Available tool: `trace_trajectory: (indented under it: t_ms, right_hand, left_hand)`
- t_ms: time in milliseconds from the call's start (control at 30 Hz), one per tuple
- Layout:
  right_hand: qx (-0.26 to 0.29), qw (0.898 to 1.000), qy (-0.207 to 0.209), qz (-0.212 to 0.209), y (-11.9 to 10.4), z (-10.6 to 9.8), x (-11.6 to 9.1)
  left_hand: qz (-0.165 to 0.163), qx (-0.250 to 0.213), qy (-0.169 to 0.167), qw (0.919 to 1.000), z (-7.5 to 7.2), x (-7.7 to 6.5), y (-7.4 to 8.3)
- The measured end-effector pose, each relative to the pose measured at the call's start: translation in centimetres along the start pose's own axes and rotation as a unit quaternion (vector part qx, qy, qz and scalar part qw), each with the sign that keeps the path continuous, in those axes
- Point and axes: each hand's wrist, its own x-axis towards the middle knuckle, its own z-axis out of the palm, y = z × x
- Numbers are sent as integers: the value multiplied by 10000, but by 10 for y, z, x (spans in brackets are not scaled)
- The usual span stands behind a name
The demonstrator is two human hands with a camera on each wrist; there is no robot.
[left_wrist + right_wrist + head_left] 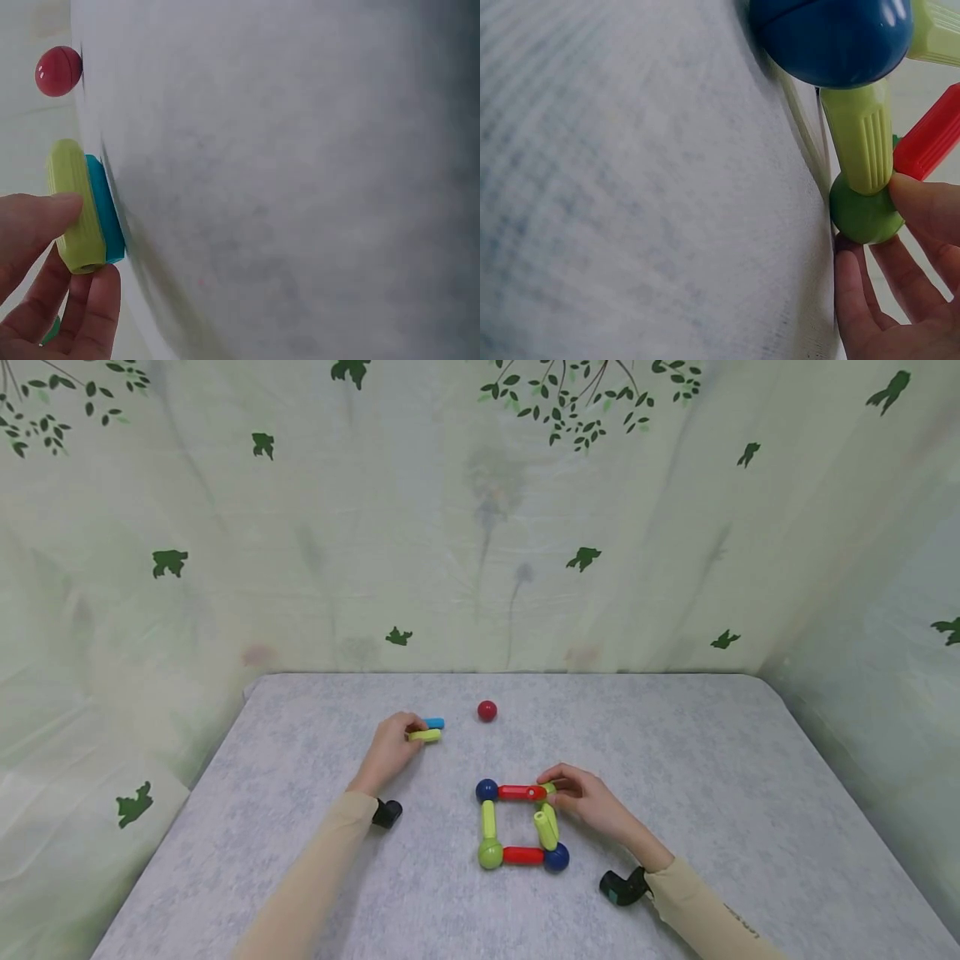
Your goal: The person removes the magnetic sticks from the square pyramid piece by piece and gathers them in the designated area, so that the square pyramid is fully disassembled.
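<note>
My left hand [387, 748] pinches a yellow-green rod [71, 187] between thumb and fingers. Just behind that rod lies a blue rod [105, 214] on the table. Over on the right, my right hand [588, 797] holds a green ball [864, 214] at the far right corner of a square of rods and balls. Dark blue balls [487, 790] and a second green ball [491, 853] form its other corners. Red rods [522, 856] and yellow-green rods [489, 820] make the sides. Another yellow-green rod [541, 830] sticks up at the near right blue ball; a red one rises near the held ball.
A red ball [487, 711] rests alone toward the back of the grey table [660, 718]. Behind the table hangs a pale curtain [420, 527] printed with leaves. Black wrist cameras [624, 887] jut from both wrists.
</note>
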Motion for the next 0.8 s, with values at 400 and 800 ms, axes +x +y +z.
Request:
trace_trajectory:
  t_ms: [400, 800]
  right_hand:
    - [-108, 9999, 34, -2, -4, 0, -1]
    - [-373, 9992, 165, -20, -2, -4, -12]
  left_hand:
    - [-43, 166, 107, 9998, 5, 14, 0]
    - [676, 85, 429, 9968, 7, 4, 12]
